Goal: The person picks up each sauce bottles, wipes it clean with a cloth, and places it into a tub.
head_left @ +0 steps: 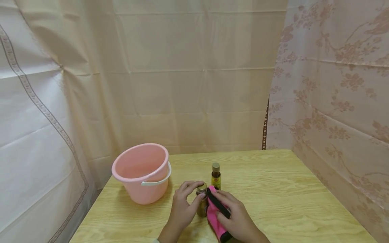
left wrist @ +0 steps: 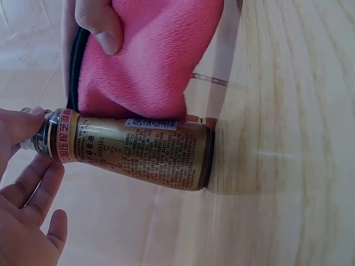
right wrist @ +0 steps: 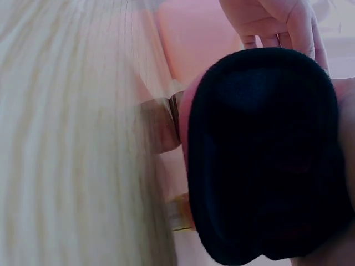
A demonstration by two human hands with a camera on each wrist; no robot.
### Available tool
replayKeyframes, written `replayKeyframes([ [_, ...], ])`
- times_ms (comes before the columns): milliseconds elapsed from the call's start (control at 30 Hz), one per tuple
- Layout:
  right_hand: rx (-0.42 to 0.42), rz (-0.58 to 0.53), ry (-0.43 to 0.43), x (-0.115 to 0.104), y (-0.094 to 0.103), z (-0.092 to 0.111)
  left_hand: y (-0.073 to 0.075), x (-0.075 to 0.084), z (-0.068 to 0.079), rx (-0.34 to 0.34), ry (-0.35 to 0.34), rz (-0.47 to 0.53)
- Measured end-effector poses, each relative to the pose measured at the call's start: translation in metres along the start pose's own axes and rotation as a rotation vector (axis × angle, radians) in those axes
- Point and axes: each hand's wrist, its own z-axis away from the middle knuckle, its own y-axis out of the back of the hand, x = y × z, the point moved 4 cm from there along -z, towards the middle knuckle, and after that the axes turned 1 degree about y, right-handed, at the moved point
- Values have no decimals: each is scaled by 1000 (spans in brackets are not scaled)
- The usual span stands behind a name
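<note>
In the head view, the sesame oil bottle [head_left: 202,210] stands upright between the hands: the left hand [head_left: 183,206] pinches its neck, while the right hand [head_left: 238,214] grips black-trimmed pink plush cloth [head_left: 213,219] against its right side.

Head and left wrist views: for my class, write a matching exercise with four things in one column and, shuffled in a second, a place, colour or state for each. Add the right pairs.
Column one
1. Bucket
2. Left hand
3. Right hand
4. Yellow-labelled bottle

Column two
A. Grips the pink plush cloth with black edging
B. Upright, held by neither hand
C. Light pink, with a white handle
D. Holds the top of the sesame oil bottle

Right pairs: 1-C, 2-D, 3-A, 4-B
</note>
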Motion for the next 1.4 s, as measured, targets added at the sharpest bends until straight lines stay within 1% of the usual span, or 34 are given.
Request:
replayKeyframes([
  [233, 82, 0, 112, -8, 4, 1, -1, -1, 0, -7, 0, -18],
  [333, 104, 4, 140, -11, 5, 1, -1, -2, 1, -9, 2, -29],
  [567, 65, -37, 80, -7, 3, 0, -2, -1, 2, -7, -12, -37],
  [767, 45, -31, 75, -6, 2, 0, -2, 0, 2, 1, -26, -37],
  [933, 14, -43, 36, -2, 0, 1, -3, 2, 2, 5, -33, -23],
  [1000, -2, -36, 9, 1, -1, 1, -3, 2, 2, 3, -26, -22],
  [1100, -25, -12, -17, 4, -2, 1, -3, 1, 2, -11, 6, -24],
  [1200, -42, 28, -26, 6, -3, 1, -3, -1, 3, -31, 53, -22],
  [1267, -56, 45, -26, 7, -4, 1, -2, -1, 3, -38, 72, -21],
  [1333, -72, 60, -22, 8, -4, 1, -2, -2, 3, -37, 72, -24],
  [1400, -88, 55, -25, 10, -5, 1, -3, -2, 3, -29, 57, -30],
])
